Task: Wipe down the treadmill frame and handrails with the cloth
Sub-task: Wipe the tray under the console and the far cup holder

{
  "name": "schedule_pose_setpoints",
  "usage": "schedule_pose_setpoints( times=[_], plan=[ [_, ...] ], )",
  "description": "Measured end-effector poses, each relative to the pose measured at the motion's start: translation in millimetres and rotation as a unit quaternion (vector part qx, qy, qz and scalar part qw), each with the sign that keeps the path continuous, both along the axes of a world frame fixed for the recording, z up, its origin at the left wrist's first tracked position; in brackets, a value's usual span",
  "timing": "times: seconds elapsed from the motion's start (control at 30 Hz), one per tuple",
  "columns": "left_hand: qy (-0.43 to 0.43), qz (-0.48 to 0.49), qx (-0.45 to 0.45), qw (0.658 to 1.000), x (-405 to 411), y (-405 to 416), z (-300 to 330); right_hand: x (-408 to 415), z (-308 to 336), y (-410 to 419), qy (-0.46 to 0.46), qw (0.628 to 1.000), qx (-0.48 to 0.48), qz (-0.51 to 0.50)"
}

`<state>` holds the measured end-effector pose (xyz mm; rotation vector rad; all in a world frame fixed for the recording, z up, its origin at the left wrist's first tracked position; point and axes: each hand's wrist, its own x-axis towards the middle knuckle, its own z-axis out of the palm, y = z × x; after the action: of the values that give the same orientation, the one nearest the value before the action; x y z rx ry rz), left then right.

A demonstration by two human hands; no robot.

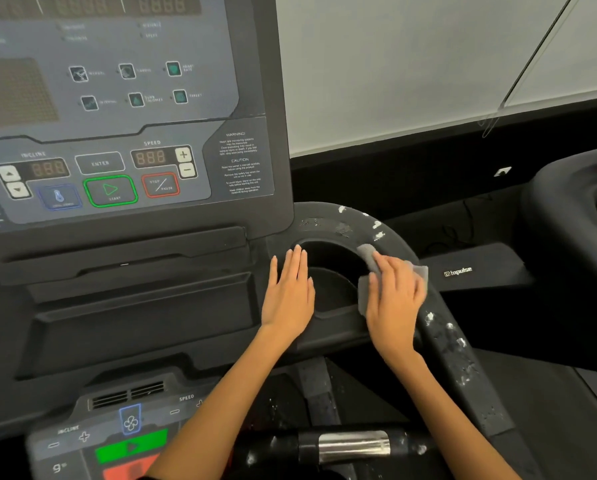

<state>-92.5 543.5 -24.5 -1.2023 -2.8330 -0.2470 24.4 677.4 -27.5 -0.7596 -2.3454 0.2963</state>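
Note:
A grey cloth (366, 258) lies on the black curved right handrail (446, 341) of the treadmill, beside the cup holder recess (328, 268). My right hand (394, 299) presses flat on the cloth with fingers spread. My left hand (288, 296) rests flat, fingers straight, on the console tray edge just left of the cup holder. White flaky specks dot the handrail above and below the cloth.
The console panel (117, 133) with start and stop buttons rises at the left. A front crossbar with a metal pulse sensor (354, 445) runs along the bottom. A neighbouring black machine (574, 220) stands at the right, with a white wall behind.

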Motion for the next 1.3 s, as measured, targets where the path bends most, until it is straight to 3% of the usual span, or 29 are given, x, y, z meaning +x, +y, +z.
schedule_pose_setpoints(
  times=[0.13, 0.27, 0.77, 1.13, 1.3],
  plan=[
    [0.011, -0.001, -0.036, 0.999, -4.7, 6.2, -1.5, 1.4, -26.4, -2.5, -0.154, 0.987, 0.035, 0.006],
    [-0.024, -0.008, -0.047, 0.999, -15.0, 12.7, 1.5, -12.7, -23.2, 9.4, -0.159, 0.985, 0.017, -0.065],
    [-0.017, 0.027, -0.012, 0.999, -23.2, 4.8, 1.1, -98.2, -1.7, 72.4, -0.168, 0.973, -0.053, -0.152],
    [-0.006, 0.036, 0.016, 0.999, -20.6, 4.8, -4.1, -170.6, 6.1, 68.0, -0.164, 0.981, -0.034, -0.097],
    [-0.008, 0.040, 0.022, 0.999, -20.6, 5.9, -4.6, -186.3, 1.2, 63.0, -0.152, 0.988, -0.011, 0.008]
  ],
)
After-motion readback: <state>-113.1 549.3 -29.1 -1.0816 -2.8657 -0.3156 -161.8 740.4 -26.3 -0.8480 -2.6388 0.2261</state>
